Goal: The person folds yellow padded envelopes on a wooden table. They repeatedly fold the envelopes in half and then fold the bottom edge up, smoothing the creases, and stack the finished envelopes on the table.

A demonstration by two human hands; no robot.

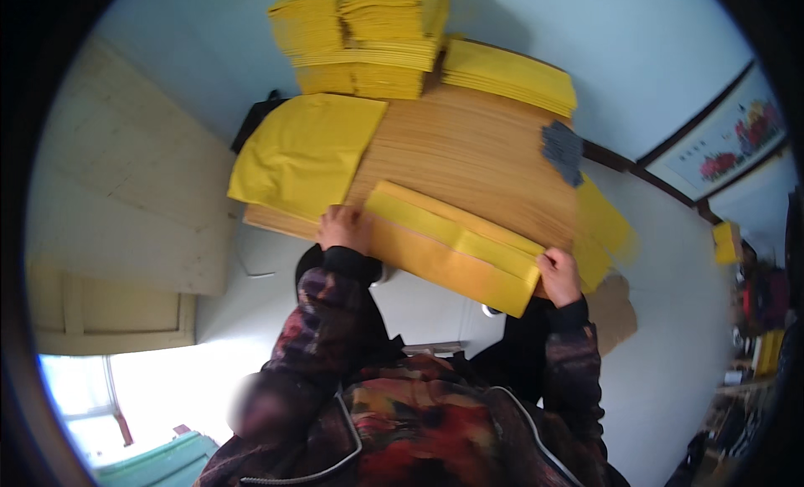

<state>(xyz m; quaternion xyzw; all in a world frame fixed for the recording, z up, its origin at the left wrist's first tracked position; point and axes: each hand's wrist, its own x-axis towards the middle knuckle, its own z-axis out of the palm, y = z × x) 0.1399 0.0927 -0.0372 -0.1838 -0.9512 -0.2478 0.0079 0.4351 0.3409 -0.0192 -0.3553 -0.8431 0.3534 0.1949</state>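
A long folded yellow sheet (456, 246), of cloth or paper I cannot tell which, lies across the near edge of the wooden table (469, 144) and juts out over it toward me. Its left end is gripped by my left hand (343, 229), fingers curled and partly hidden. At the opposite end my right hand (560, 276) pinches the corner, thumb on top. Beyond my left hand, a wider yellow piece (306, 152) is spread on the tabletop with a few wrinkles.
Tall stacks of folded yellow pieces (360, 56) stand at the back left, and a lower stack (509, 75) lies beside them. A grey cloth-like item (562, 152) rests at the table's right edge. More yellow pieces (599, 231) and brown cardboard (615, 311) are below, right.
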